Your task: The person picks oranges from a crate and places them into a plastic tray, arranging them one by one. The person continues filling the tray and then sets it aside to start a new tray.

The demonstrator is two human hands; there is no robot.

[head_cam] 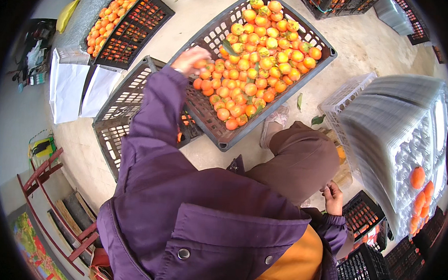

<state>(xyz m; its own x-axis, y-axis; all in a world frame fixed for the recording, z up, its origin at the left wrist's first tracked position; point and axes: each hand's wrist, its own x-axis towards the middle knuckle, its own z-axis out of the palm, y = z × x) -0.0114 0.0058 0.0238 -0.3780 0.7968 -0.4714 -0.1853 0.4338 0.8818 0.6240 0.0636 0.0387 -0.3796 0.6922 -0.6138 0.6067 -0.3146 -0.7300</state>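
My left hand (189, 60), blurred, reaches over the left side of a dark plastic crate (216, 136). Its fingers are around an orange persimmon (200, 63) at the heap's edge. Many more persimmons (251, 90), orange to yellow, some with green calyxes, fill most of the crate. Part of the crate's bottom shows bare along the near left side. A green leaf (229, 47) lies on the fruit. Beside my right knee, my right hand (333, 199) is curled with the thumb against the fingers; I see nothing in it.
Another dark crate (115, 114) stands beside and partly below the fruit crate. Right of my leg, a tall stack of clear plastic trays (387, 116) has several persimmons (418, 178) on it. A full crate (133, 29) stands at upper left. Dark crates (364, 269) crowd the lower right.
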